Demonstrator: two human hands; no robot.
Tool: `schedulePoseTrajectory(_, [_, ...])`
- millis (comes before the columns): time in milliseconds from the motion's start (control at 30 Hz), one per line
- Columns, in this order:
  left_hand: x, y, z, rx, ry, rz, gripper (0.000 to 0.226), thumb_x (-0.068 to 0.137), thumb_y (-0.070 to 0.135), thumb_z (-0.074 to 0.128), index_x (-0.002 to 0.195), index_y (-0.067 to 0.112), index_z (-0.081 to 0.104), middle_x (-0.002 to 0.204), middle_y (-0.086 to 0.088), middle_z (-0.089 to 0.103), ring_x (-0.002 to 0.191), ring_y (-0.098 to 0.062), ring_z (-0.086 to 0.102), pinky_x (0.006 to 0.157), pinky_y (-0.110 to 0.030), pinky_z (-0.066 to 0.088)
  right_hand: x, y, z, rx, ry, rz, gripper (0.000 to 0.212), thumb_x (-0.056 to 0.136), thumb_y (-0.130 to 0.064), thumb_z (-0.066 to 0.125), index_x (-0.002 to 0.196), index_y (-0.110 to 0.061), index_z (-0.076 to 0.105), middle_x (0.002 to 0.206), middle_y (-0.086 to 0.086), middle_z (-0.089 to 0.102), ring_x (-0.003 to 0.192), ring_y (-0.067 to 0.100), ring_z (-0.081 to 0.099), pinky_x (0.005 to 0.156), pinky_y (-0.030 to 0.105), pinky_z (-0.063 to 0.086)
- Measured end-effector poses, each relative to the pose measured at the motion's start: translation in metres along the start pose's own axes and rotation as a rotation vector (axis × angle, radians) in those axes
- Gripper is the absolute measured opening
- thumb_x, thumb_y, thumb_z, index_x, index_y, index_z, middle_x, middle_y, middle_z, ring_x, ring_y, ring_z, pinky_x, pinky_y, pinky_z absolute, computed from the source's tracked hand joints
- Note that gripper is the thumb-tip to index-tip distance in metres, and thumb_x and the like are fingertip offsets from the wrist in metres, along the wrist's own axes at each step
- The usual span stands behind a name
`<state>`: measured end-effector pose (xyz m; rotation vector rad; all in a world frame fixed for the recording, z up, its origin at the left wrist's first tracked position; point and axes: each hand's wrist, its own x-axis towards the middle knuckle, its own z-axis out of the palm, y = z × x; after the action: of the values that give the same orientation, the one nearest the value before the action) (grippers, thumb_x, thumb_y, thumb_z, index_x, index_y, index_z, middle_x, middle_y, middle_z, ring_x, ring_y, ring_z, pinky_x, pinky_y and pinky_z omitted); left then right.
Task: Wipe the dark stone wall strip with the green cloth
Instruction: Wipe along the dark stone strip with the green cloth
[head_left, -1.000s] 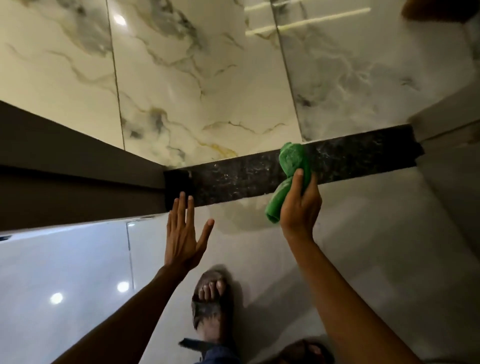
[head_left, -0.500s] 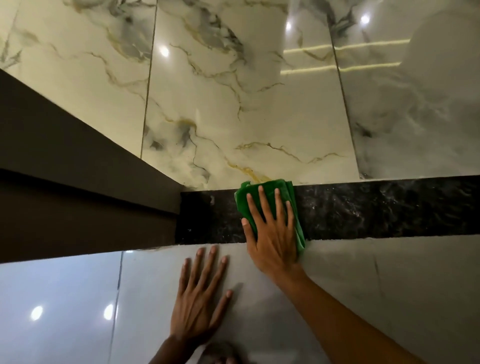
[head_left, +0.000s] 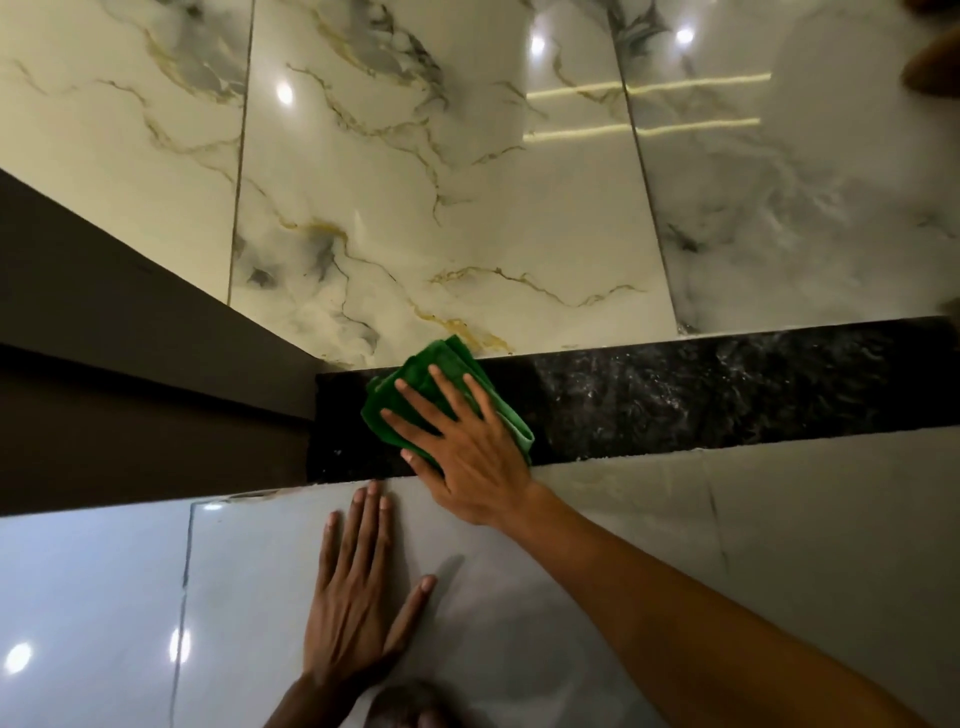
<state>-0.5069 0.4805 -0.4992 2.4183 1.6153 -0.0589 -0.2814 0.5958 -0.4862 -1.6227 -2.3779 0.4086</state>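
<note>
A dark speckled stone strip (head_left: 727, 395) runs across the wall from centre left to the right edge. A folded green cloth (head_left: 441, 374) lies flat against the strip near its left end. My right hand (head_left: 467, 447) presses on the cloth with fingers spread, covering its lower right part. My left hand (head_left: 358, 587) rests flat and open on the pale glossy tile just below the strip, holding nothing.
Glossy marble tiles (head_left: 415, 182) with gold and grey veins fill the wall above the strip. A dark brown panel (head_left: 104, 364) meets the strip's left end at a corner. Pale grey tiles (head_left: 727, 519) lie below.
My right hand went from clutching the bunched cloth to pressing it flat, and has slid it left along the strip. My left hand has settled flat on the tile below.
</note>
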Motion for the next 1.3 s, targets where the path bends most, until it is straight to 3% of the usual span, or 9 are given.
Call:
schedulePoseTrajectory(300, [0.003,0.000,0.000,0.047,0.009,0.028,0.102,0.109,0.076,0.023,0.178,0.001,0.016,0.191,-0.016,0.006,0.177,-0.031,0.006,0.139,-0.059,0.011,-0.023,0.013,-0.007,0.036,0.074,0.142,0.054,0.113,-0.043,0.039,0.166,-0.037,0.036,0.180,-0.007,0.025,0.169,0.028,0.015,0.136,0.057,0.014])
schedulePoseTrajectory(800, [0.024,0.045,0.001,-0.032,0.010,0.159,0.099,0.109,0.076,0.027,0.180,0.009,0.013,0.191,-0.011,0.004,0.178,-0.027,0.002,0.143,-0.047,-0.001,-0.095,0.114,-0.043,-0.076,0.235,0.601,0.056,0.113,-0.048,0.032,0.168,-0.038,0.032,0.180,-0.009,0.022,0.170,0.028,0.012,0.134,0.067,0.011])
schedulePoseTrajectory(1000, [0.040,0.064,0.006,0.039,-0.033,0.380,0.094,0.111,0.075,0.028,0.181,0.012,0.016,0.191,-0.011,0.005,0.177,-0.030,0.006,0.142,-0.053,0.003,-0.102,0.125,-0.048,-0.086,0.258,0.706,0.056,0.113,-0.050,0.028,0.168,-0.038,0.032,0.180,-0.008,0.021,0.170,0.028,0.012,0.134,0.066,0.010])
schedulePoseTrajectory(1300, [0.054,0.086,0.003,0.078,-0.054,0.401,0.092,0.110,0.075,0.029,0.181,0.018,0.016,0.191,-0.011,0.009,0.177,-0.033,0.004,0.140,-0.059,0.007,-0.147,0.193,-0.072,-0.114,0.320,0.866,0.055,0.112,-0.049,0.035,0.167,-0.040,0.034,0.179,-0.008,0.025,0.168,0.027,0.017,0.135,0.063,0.012])
